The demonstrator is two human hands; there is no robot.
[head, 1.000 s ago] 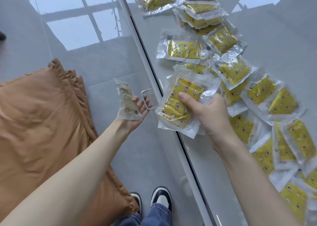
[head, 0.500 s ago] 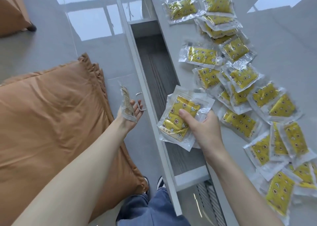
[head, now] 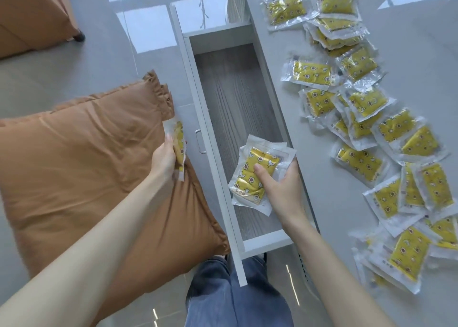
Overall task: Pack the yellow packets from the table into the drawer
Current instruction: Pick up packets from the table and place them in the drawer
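Right hand (head: 280, 187): thumb-and-fingers grasp on stack of yellow, clear-wrapped plastic packets (head: 251, 169) above open grey drawer (head: 230, 98). Left hand (head: 164, 159): holds one yellow packet (head: 179, 142). Probably light, soft, slippery; grip mid-body.

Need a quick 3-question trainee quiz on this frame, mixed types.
1. True or false: the drawer is shut.
2. Where does the right hand hold its packets? A) above the drawer B) inside a box C) on a chair
3. Fill in: the left hand grips one ____.

Key: 1 false; 2 A; 3 packet.
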